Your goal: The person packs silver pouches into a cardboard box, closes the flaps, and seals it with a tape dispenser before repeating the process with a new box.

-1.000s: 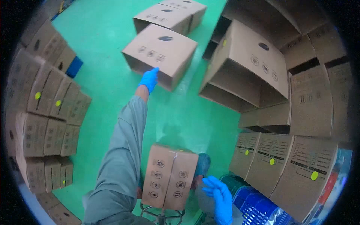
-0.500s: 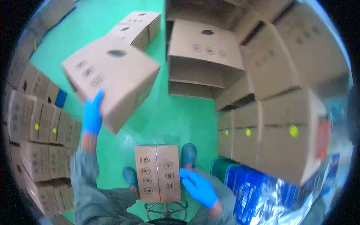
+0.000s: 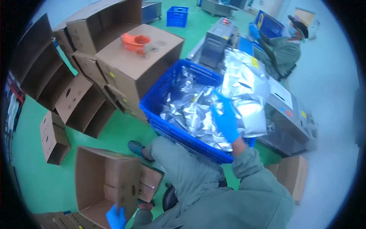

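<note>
At the lower left, my left hand (image 3: 116,216), in a blue glove, grips the lower edge of an empty cardboard box (image 3: 89,179) whose open side shows. A blue crate (image 3: 179,133) full of silver pouches (image 3: 190,110) stands in front of me. Over its right part, my gloved right hand (image 3: 225,118) is closed on a large silver pouch (image 3: 248,89); its fingertips are partly hidden by the shiny foil. A closed, taped box (image 3: 149,183) sits by my legs, beside the open one.
Stacked boxes (image 3: 133,65) stand left of the crate, with an orange tape dispenser (image 3: 136,42) on top. Open boxes (image 3: 82,105) lie farther left. Behind the crate are metal machines (image 3: 217,42) and a seated co-worker (image 3: 278,53) holding a blue crate (image 3: 269,24).
The view has swung right to the crate and machines. The box in my left hand is now low at the left, its open side showing. My right hand has moved from beside the taped box onto the pouches.
</note>
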Tool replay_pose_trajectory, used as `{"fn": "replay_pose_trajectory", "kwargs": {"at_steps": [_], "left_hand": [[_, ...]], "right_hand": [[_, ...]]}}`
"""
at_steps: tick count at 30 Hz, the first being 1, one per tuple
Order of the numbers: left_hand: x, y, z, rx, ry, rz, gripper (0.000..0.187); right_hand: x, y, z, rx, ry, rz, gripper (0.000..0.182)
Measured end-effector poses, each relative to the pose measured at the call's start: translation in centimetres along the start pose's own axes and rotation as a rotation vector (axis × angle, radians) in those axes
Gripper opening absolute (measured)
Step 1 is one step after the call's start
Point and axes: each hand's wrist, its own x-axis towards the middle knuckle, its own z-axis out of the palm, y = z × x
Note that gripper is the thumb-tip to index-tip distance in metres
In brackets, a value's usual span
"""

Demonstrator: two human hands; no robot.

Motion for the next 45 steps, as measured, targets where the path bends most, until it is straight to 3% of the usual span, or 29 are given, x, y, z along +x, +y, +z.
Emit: {"fn": "replay_pose_trajectory", "kwargs": {"at_steps": [1,2,4,5,6,8,10,12,14,16,18,19,21,23,24,26,27,28,30,32,34,36,37,39,40,42,43,45], "left_hand": [[-0.8,1.6,2.0,0.084,-0.136,-0.020,0.020],[-1.3,2.9,4.0,0.169,-0.265,-0.045,0.022],[-3.2,2.1,10.2,0.160,-0.380,0.049,0.025],[-4.3,3.0,12.1,0.157,-0.353,0.093,0.026],[-4.7,4.6,13.6,0.153,-0.319,0.139,0.027],[-5.6,6.7,13.2,0.137,-0.264,0.096,0.027],[-5.7,6.8,13.3,0.062,-0.274,0.037,0.026],[-5.5,7.1,13.4,0.098,-0.285,0.017,0.025],[-4.2,7.8,14.2,0.158,-0.340,0.007,0.025],[-2.5,7.6,14.1,0.140,-0.382,0.019,0.027],[-2.3,7.4,13.4,0.145,-0.465,0.030,0.031],[-1.8,7.5,13.3,0.142,-0.493,0.028,0.031],[-0.8,7.4,12.6,0.160,-0.518,0.027,0.031],[-1.1,8.2,12.8,0.094,-0.404,-0.007,0.030],[-1.3,8.3,13.1,0.100,-0.402,-0.014,0.030],[-1.7,8.1,13.7,0.121,-0.363,-0.040,0.029],[-1.7,8.1,13.6,0.118,-0.359,-0.046,0.029],[-1.7,8.4,13.6,0.146,-0.367,-0.056,0.030],[-1.7,8.5,13.5,0.169,-0.372,-0.084,0.031],[-1.4,8.3,13.2,0.121,-0.482,-0.166,0.043],[-1.1,8.7,11.9,0.003,-0.521,-0.193,0.051],[0.1,9.2,10.8,-0.112,-0.559,-0.204,0.060],[0.7,9.4,10.2,-0.056,-0.536,-0.167,0.067],[2.6,10.9,8.8,-0.085,-0.455,-0.111,0.073],[3.7,12.5,8.2,-0.167,-0.397,-0.087,0.072],[5.5,14.9,9.0,-0.873,-0.303,-0.118,0.070],[6.3,17.6,8.6,-1.064,-0.227,-0.062,0.068],[8.1,20.3,8.9,-1.261,-0.124,0.009,0.068]], "right_hand": [[1.0,2.8,-4.0,-0.150,0.126,-0.098,0.053],[1.5,6.1,-7.8,-0.256,0.160,0.062,0.057],[3.1,15.0,-13.6,-0.548,0.433,0.065,0.064],[3.9,18.5,-16.2,-0.613,0.482,0.205,0.061],[4.8,20.9,-18.0,-0.518,0.450,0.366,0.059],[6.8,24.5,-19.6,0.079,0.228,0.671,0.054],[7.8,25.3,-18.4,0.401,0.110,0.776,0.049],[8.1,25.5,-16.0,0.353,0.080,0.692,0.045],[6.6,23.3,-13.7,0.347,0.083,0.397,0.046],[5.9,19.9,-12.0,0.250,-0.028,0.430,0.043],[6.9,20.9,-11.0,0.308,-0.327,0.339,0.048],[7.6,15.9,-11.8,0.507,-0.394,0.600,0.047],[10.5,21.3,-12.9,-0.493,-0.002,0.368,0.048],[12.8,23.9,-14.7,-0.599,0.682,0.215,0.047],[13.2,26.0,-15.7,-0.592,0.677,0.217,0.047],[13.9,29.5,-16.2,0.465,0.208,0.785,0.042],[12.6,28.1,-15.2,1.018,0.136,0.848,0.040],[12.4,27.7,-15.2,1.013,0.124,0.841,0.040],[12.1,26.6,-14.5,0.683,-0.002,0.782,0.046],[13.0,25.3,-13.2,0.693,0.015,0.700,0.051],[13.3,18.4,-13.5,-0.015,0.147,0.308,0.053],[12.2,6.6,-13.3,-0.175,0.147,-0.025,0.054],[11.5,2.4,-13.4,-0.172,0.135,-0.031,0.054],[10.5,-3.3,-12.9,-0.174,0.078,-0.286,0.049],[10.2,-4.1,-12.0,-0.165,0.070,-0.293,0.049],[9.4,-5.7,-10.1,0.436,0.031,-0.107,0.040],[8.0,-8.6,-7.7,0.807,0.025,-0.020,0.032],[3.4,-9.4,-2.0,1.117,-0.206,0.288,0.030]]}}
